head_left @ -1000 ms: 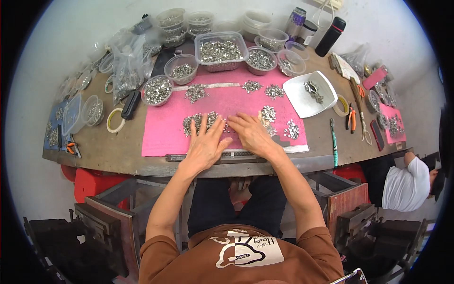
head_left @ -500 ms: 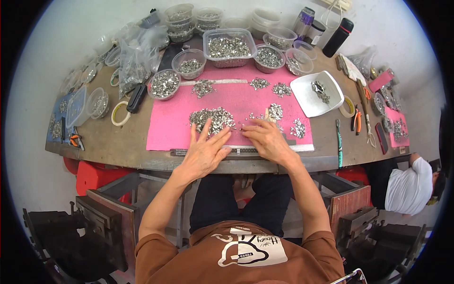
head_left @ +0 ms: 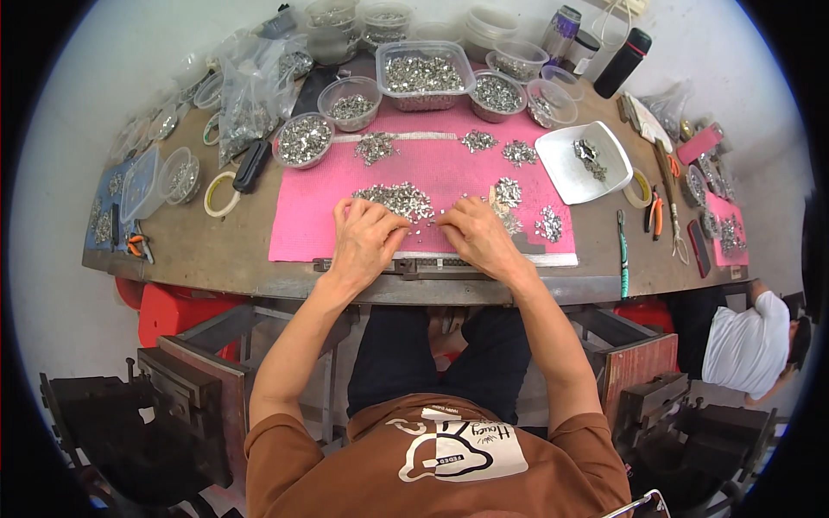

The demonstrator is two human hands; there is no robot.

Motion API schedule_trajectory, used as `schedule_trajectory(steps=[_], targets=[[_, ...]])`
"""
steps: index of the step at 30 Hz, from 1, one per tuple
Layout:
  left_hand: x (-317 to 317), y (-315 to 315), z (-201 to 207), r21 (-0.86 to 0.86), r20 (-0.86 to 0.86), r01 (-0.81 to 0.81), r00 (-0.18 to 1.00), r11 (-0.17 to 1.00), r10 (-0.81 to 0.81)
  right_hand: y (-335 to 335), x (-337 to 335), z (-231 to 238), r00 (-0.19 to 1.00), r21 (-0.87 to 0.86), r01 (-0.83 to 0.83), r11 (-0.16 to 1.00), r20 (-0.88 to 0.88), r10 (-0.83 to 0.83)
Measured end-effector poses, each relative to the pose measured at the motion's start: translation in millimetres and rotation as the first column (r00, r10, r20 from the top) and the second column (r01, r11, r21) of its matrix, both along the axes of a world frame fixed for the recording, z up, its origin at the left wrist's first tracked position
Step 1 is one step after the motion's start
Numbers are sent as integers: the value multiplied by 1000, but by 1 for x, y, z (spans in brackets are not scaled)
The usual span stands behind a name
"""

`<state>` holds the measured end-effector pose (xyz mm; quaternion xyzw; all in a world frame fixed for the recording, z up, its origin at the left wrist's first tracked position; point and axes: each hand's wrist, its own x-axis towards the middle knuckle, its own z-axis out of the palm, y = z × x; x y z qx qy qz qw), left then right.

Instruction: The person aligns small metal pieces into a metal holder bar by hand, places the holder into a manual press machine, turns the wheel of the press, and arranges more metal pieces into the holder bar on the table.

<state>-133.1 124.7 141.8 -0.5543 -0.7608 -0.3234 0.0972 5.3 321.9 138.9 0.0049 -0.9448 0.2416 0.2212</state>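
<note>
A pink mat [head_left: 302, 207] lies in front of me, with a large pile of small silvery metal pieces [head_left: 401, 198] near its middle. At the near left side of this pile is my left hand [head_left: 367, 240], its fingers curled and drawn together. My right hand [head_left: 477, 235] faces it across a small gap, fingers bent into a pinch next to a few loose pieces. Whatever either set of fingertips holds is too small or hidden to name. Smaller heaps of pieces [head_left: 508, 192] lie beyond and beside my right hand. A dark slotted metal bar [head_left: 423, 267] runs along the mat's near edge.
Clear tubs of metal pieces [head_left: 423, 97] line the back. A white tray [head_left: 560, 183] stands right of the mat, near a tape roll [head_left: 639, 188], orange-handled pliers [head_left: 654, 216] and a green-handled tool [head_left: 623, 259]. Plastic bags [head_left: 250, 99] sit back left. Another person [head_left: 747, 341] sits far right.
My left hand has gone from spread fingers on the pile to curled fingers at its near side. My right hand's fingers have drawn into a pinch. The metal bar has shifted slightly.
</note>
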Motion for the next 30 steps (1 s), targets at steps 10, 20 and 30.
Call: schedule_trajectory(steps=[10, 20, 30], targets=[[1, 8, -14, -81, -51, -12, 999, 997, 8, -12, -32, -10, 994, 73, -91, 993, 70, 86], [-1, -5, -13, -106, 99, 39, 995, 994, -28, -16, -32, -13, 987, 72, -130, 989, 106, 122], [0, -4, -11, 11, 94, 24, 995, 1000, -25, -12, -14, 1, 991, -129, -62, 990, 108, 76]])
